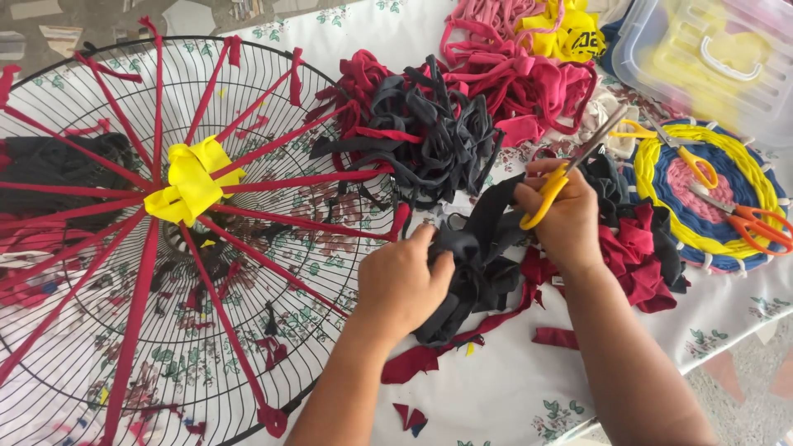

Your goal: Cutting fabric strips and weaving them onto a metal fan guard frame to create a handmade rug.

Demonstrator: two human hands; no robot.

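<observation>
Fingers (423, 248) of left hand (402, 285) being curled tight into dark grey fabric bundle (475, 264), pinning it on floral tablecloth (512, 388). Black wire fan guard (165, 248) lying far left, being strung with red fabric strips (281, 144), yellow strip knot (194, 182) at hub. Right hand (562, 215) being closed through handles of yellow scissors (570, 169); long axis running diagonally, blades pointing up-right, away from person, blade gap cannot be told. Round woven mat (661, 198) lying further right, orange scissors (752, 223) resting on it.
</observation>
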